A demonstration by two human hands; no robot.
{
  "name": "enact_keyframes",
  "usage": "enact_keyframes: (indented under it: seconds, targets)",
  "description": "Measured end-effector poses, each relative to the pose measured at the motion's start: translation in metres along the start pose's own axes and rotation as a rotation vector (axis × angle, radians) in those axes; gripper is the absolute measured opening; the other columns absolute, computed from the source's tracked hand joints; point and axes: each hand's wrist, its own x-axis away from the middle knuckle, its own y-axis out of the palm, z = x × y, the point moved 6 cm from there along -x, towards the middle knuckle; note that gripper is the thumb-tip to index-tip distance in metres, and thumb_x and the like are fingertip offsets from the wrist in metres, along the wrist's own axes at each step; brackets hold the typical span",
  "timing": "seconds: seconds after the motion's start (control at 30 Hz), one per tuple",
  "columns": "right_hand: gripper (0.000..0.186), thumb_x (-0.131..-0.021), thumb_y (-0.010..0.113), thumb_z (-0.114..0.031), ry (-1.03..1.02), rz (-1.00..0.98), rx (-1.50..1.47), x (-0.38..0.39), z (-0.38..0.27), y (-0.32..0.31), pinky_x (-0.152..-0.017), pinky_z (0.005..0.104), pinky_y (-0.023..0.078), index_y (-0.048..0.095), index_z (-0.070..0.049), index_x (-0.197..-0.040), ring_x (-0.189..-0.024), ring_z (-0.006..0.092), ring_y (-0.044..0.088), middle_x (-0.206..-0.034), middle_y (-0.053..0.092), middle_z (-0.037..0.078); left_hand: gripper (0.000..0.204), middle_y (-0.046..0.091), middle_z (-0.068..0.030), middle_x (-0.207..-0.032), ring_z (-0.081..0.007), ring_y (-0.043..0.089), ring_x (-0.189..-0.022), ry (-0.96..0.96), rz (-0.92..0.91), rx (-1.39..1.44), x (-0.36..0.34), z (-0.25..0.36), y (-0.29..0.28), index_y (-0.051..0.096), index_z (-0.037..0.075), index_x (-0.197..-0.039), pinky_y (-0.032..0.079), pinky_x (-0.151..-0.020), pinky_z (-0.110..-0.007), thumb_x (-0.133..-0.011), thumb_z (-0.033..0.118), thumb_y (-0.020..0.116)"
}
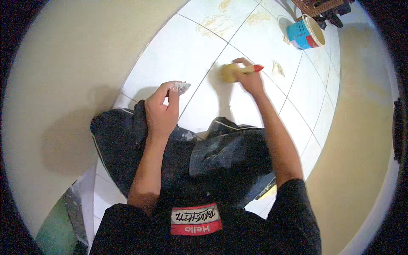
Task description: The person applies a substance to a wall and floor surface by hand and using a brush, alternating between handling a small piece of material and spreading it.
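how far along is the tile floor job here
Early to midway, it seems. Done: tan paste smears lie on the far tiles near the open tub. In hand: the right hand presses a red-handled tool with tan paste at a tile joint; the left hand holds a small clear scrap. Left: joints nearer the knees look bare.

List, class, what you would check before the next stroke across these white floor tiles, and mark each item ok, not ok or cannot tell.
1. Right hand grips the red-handled tool: ok.
2. Yellowish paste is under the tool, on the tile joint: ok.
3. Left hand pinches a small crumpled clear scrap: ok.
4. Blue pail stands apart from both hands, upper right: ok.
5. Paste left in the pail: cannot tell.
6. Smears on far tiles wiped off: not ok.
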Motion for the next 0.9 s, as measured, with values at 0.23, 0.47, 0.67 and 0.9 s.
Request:
enact_keyframes:
  seconds: [0.23,0.47,0.67,0.9]
  targets:
    - [0.035,-0.089,0.069,-0.034,-0.089,-0.349,-0.068,0.044,-0.058,0.115,-0.075,0.0269,0.051,0.063,-0.011,-0.115,-0.086,0.0094,0.062,-0.098,0.068,0.005,0.020,0.066,-0.0211,-0.080,-0.0399,0.066,-0.074,-0.135,-0.072,-0.286,0.013,0.000,-0.006,0.065,0.003,-0.100,0.051,-0.065,-0.044,-0.093,0.018,0.055]
    - [0.025,-0.087,0.067,-0.020,0.004,-0.008,0.129,-0.021,0.055,-0.024,-0.070,0.0284,0.053,0.065,-0.007,-0.108,-0.080,0.0123,0.065,-0.091,0.070,0.007,0.021,0.066,-0.0217,-0.080,-0.0423,0.065,-0.079,-0.195,-0.181,-0.448,0.012,0.006,0.000,0.063,0.004,-0.100,0.050,-0.070,-0.050,-0.094,0.022,0.053]
    - [0.025,-0.083,0.069,-0.010,-0.051,0.016,0.225,-0.034,0.042,-0.055,-0.066,0.0306,0.053,0.064,-0.005,-0.107,-0.077,0.0142,0.065,-0.086,0.069,0.010,0.023,0.066,-0.0221,-0.079,-0.0431,0.065,-0.079,-0.188,-0.205,-0.478,0.010,-0.004,0.005,0.063,0.004,-0.100,0.049,-0.070,-0.051,-0.095,0.024,0.052]
    - [0.038,-0.086,0.073,-0.033,-0.114,-0.409,-0.093,0.061,-0.022,0.082,-0.077,0.0324,0.052,0.063,-0.010,-0.115,-0.086,0.0149,0.065,-0.096,0.070,0.006,0.023,0.067,-0.0217,-0.080,-0.0422,0.065,-0.080,-0.178,-0.209,-0.502,0.009,0.003,-0.001,0.064,0.005,-0.099,0.049,-0.071,-0.051,-0.095,0.025,0.052]
